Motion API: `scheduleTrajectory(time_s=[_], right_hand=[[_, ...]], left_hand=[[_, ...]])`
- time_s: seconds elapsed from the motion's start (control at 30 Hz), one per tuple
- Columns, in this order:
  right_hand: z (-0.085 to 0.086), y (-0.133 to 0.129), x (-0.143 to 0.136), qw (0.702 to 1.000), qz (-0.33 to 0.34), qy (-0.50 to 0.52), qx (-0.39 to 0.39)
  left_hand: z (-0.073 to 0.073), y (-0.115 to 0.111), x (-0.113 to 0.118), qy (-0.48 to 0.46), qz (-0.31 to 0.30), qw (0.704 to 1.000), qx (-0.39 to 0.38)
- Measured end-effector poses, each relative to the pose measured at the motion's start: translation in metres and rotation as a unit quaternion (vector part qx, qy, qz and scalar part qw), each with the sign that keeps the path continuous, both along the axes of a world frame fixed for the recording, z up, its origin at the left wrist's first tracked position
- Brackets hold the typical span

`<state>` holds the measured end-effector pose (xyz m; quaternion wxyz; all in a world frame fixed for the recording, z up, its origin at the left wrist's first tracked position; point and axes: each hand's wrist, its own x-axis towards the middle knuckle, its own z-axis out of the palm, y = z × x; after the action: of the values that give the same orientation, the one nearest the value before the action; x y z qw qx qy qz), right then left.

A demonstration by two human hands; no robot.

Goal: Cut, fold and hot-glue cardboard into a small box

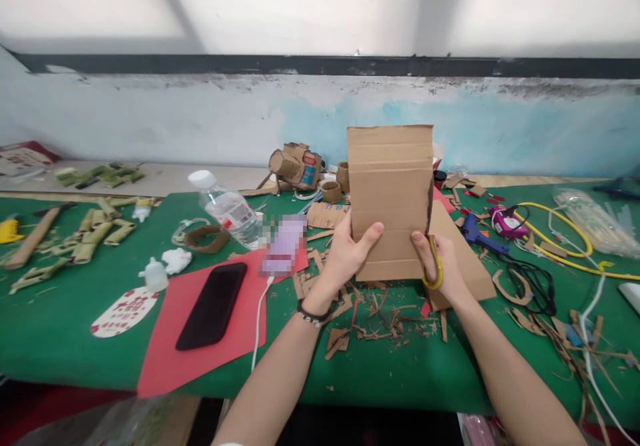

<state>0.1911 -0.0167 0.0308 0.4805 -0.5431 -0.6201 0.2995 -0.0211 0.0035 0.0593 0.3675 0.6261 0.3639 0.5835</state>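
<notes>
A folded-crease cardboard sheet (390,193) stands upright before me, raised over the table. My left hand (353,249) grips its lower left side, thumb lying on the face toward me. On the other side, my right hand (440,266) is closed around yellow-handled scissors (437,269), with its thumb against the sheet's right edge. The scissors' blades are mostly hidden; a dark strip shows along that edge. Behind and to the right lies another flat cardboard piece (470,266). Cardboard scraps (395,319) are scattered below my hands.
Left of my arms are a black phone (213,306) on red paper (155,359), a purple phone (284,243) on a white cable, and a water bottle (230,209). A cardboard model (297,166) stands behind. To the right lie a blue glue gun (483,233) and a yellow cable (575,216).
</notes>
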Motion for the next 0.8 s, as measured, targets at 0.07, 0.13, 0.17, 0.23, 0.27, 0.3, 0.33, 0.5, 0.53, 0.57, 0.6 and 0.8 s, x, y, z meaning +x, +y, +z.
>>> scheduleTrajectory(time_s=[0.07,0.13,0.17,0.23,0.27,0.3,0.33,0.5,0.53,0.57,0.6,0.8], right_hand=[[-0.002,0.001,-0.001,1.000,0.007,-0.012,0.004],[-0.004,0.001,-0.004,0.999,0.021,-0.032,0.004],[-0.005,0.001,-0.006,0.999,0.030,-0.038,0.001],[-0.007,0.000,-0.010,0.998,0.044,-0.038,-0.009],[-0.007,0.000,-0.012,0.998,0.049,-0.037,-0.013],[-0.007,-0.001,-0.014,0.998,0.050,-0.035,-0.015],[-0.007,-0.001,-0.015,0.998,0.050,-0.033,-0.016],[-0.003,-0.003,-0.018,0.996,0.085,-0.015,-0.012],[-0.002,-0.004,-0.018,0.996,0.088,-0.010,-0.016],[0.000,-0.005,-0.017,0.996,0.091,-0.007,-0.022],[0.002,-0.006,-0.017,0.995,0.096,-0.003,-0.029],[0.010,-0.008,-0.012,0.995,0.091,0.015,-0.032]], left_hand=[[0.000,0.001,-0.004,-0.037,0.002,0.999,-0.013],[0.000,0.003,-0.008,-0.087,0.033,0.995,-0.035],[0.000,0.004,-0.009,-0.108,0.050,0.992,-0.051],[0.000,0.007,-0.013,-0.125,0.064,0.987,-0.077],[0.000,0.008,-0.014,-0.120,0.065,0.987,-0.081],[-0.001,0.010,-0.016,-0.111,0.064,0.989,-0.076],[-0.002,0.011,-0.017,-0.100,0.063,0.991,-0.066],[-0.006,0.015,-0.020,-0.057,0.074,0.995,-0.023],[-0.006,0.015,-0.020,-0.049,0.073,0.996,-0.020],[-0.005,0.015,-0.020,-0.042,0.073,0.996,-0.017],[-0.005,0.015,-0.020,-0.037,0.076,0.996,-0.013],[-0.001,0.011,-0.015,0.022,0.082,0.996,0.017]])
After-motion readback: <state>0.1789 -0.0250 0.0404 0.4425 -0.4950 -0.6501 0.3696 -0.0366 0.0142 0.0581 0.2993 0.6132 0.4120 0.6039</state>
